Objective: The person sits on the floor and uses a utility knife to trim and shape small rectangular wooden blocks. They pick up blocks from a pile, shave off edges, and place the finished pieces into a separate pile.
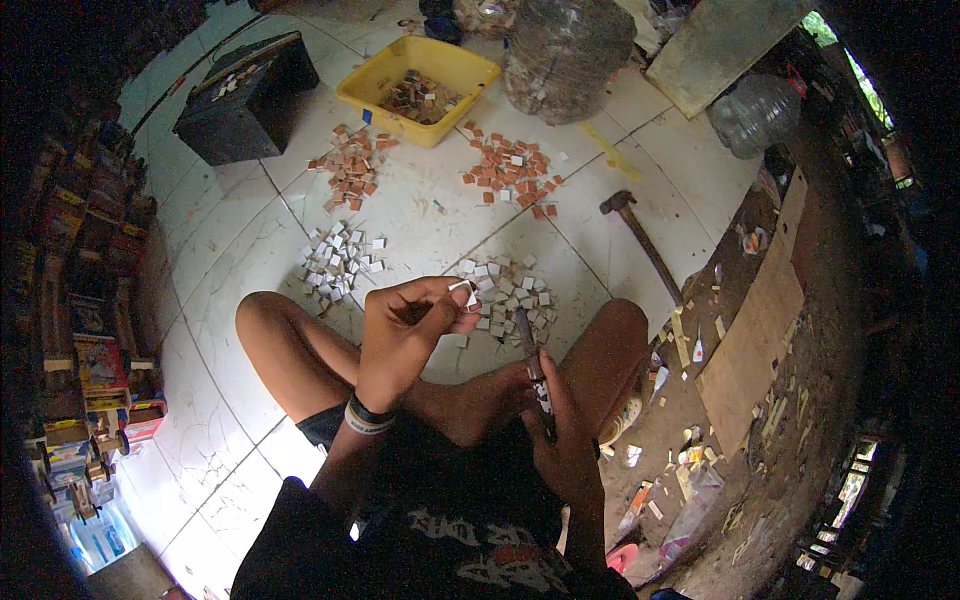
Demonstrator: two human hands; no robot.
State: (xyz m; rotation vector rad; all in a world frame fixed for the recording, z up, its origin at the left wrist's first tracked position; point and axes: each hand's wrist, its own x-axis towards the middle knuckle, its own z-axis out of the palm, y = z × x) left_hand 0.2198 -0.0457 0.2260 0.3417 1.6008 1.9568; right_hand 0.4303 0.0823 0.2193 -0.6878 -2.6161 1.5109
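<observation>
My left hand [410, 325] is raised over the floor in front of my crossed legs, its fingertips pinching a small white angular piece [464, 291]. Lower and to the right, my right hand [562, 425] grips a slim tool [531, 352] with a dark flat blade and a black-and-white handle. The blade points up and away from me, apart from the white piece. Beyond my hands lie two heaps of small white square pieces, a left heap [342, 262] and a right heap [512, 298]. The tool tip is at the near edge of the right heap in this view.
Farther off are two heaps of orange-brown squares [350, 168] [508, 170]. Behind them stand a yellow tub [360, 98] holding pieces, a black box [240, 120] and a stuffed plastic bag [565, 60]. A hammer [645, 245] lies right, near scrap-strewn ground. Stacked goods [95, 330] line the left.
</observation>
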